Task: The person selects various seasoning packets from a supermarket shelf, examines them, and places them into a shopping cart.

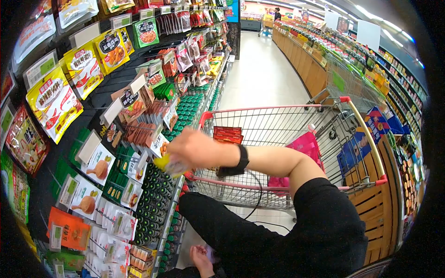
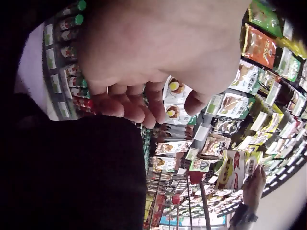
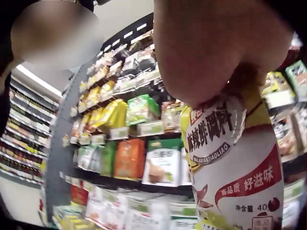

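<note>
In the head view my right hand point(image 1: 199, 149) grips a yellow and white seasoning packet point(image 1: 170, 165) in front of the shelf. The right wrist view shows the packet point(image 3: 235, 167) hanging upright, its upper edge covered by the right hand point(image 3: 220, 52). From the left wrist view, the right hand point(image 2: 254, 186) pinches the packet point(image 2: 234, 168) farther off. My left hand point(image 1: 201, 260) is low beside the shelf; up close, the left hand point(image 2: 163, 52) has loosely bent fingers and holds nothing.
A shopping cart point(image 1: 259, 108) with red packets point(image 1: 227, 134) and a pink bag point(image 1: 303, 150) stands right of the shelf. Green-capped bottles point(image 1: 157, 199) and hanging packets point(image 1: 55, 104) fill the shelf. The aisle floor point(image 1: 259, 69) runs ahead, toward a distant person point(image 1: 277, 15).
</note>
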